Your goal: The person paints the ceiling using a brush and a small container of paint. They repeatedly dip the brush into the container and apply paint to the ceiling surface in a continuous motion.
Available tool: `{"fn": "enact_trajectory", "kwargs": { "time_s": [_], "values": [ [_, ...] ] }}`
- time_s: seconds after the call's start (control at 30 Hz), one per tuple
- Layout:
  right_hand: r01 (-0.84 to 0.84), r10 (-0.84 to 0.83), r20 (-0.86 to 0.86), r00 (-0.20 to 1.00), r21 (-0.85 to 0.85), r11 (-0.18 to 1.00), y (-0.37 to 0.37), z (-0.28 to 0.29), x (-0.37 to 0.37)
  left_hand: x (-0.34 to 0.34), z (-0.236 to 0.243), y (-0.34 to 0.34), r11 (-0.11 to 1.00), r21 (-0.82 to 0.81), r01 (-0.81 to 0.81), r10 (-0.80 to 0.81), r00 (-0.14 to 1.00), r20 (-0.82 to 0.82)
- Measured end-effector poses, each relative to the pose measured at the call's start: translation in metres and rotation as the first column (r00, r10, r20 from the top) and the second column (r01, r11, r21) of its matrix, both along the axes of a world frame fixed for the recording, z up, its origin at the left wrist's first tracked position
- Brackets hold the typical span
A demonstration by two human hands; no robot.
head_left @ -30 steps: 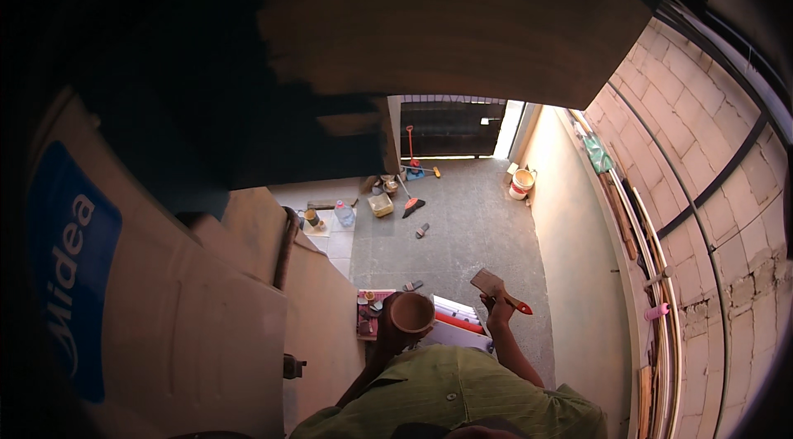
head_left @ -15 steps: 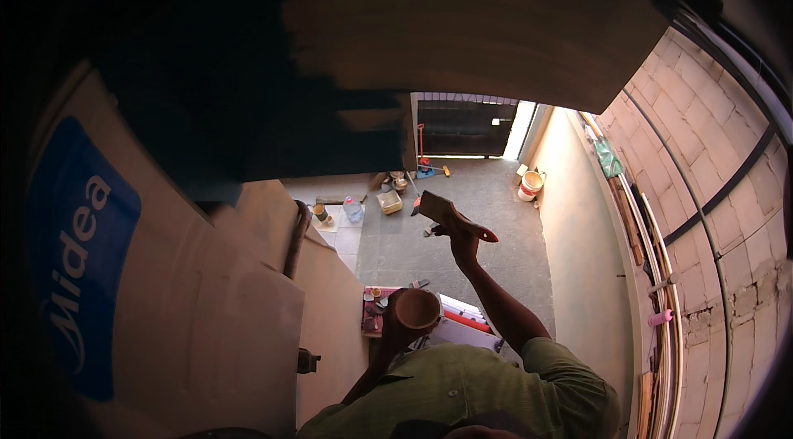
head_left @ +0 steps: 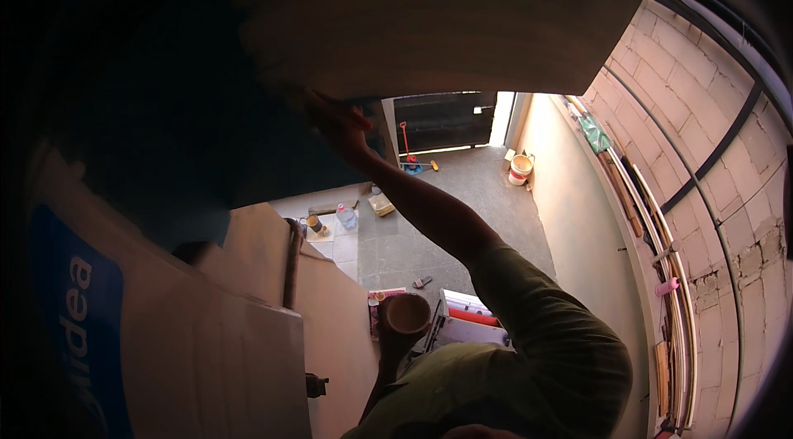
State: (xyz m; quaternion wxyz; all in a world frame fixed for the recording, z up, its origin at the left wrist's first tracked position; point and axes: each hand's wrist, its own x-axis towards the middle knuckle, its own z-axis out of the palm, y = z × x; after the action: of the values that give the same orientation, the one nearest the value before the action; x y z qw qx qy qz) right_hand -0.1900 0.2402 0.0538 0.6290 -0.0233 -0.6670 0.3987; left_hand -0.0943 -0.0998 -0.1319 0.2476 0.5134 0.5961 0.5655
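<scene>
My right hand [head_left: 339,127] is raised at the full stretch of its arm, closed around a paintbrush [head_left: 361,118]. Only the red end of the handle shows clearly; the bristles are lost in shadow against the wall. Around that hand the wall is part dark teal [head_left: 264,154], part brownish beige [head_left: 429,42], with a ragged brushed border. Low in front of my chest, my left hand [head_left: 398,343] grips a round tub [head_left: 408,313], its open top facing up. Brownish content seems to fill it, though its depth cannot be made out.
To the left stands a big white appliance [head_left: 206,340] with a blue label. A ladder-like stand [head_left: 475,330] is below me. On the floor are a bucket [head_left: 519,169], a clear jug [head_left: 346,216] and a loose brush [head_left: 422,282]. Pipes [head_left: 644,216] line the right wall.
My right hand has swung left and up with the paintbrush, from over the floor to the wall. My left hand still holds the tub. The view has shifted slightly.
</scene>
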Motion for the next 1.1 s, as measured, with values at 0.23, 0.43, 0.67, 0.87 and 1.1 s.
{"fn": "enact_trajectory", "kwargs": {
  "time_s": [0.23,0.43,0.67,0.87,1.1],
  "values": [
    [0.556,-0.592,-0.022,0.806,0.372,0.743,0.034,0.023,0.126,0.012,0.006,0.013,0.999,-0.013,0.045,-0.044,0.996,0.072],
    [0.454,-0.473,0.003,0.881,-0.289,0.843,0.071,-0.012,0.331,0.016,-0.01,0.023,0.99,0.035,0.137,-0.132,0.986,-0.1],
    [0.917,-0.914,0.13,0.384,0.059,0.393,0.095,-0.079,0.588,0.041,0.0,0.036,0.971,0.031,0.238,-0.237,0.971,-0.024],
    [0.671,-0.671,0.124,0.731,-0.304,0.676,0.085,-0.054,0.464,0.047,-0.004,0.037,0.976,0.038,0.213,-0.213,0.977,0.008],
    [0.261,-0.264,0.031,0.964,0.085,0.962,0.001,0.023,0.141,0.028,-0.012,0.024,0.996,0.079,0.049,-0.039,0.99,-0.134]
  ]
}}
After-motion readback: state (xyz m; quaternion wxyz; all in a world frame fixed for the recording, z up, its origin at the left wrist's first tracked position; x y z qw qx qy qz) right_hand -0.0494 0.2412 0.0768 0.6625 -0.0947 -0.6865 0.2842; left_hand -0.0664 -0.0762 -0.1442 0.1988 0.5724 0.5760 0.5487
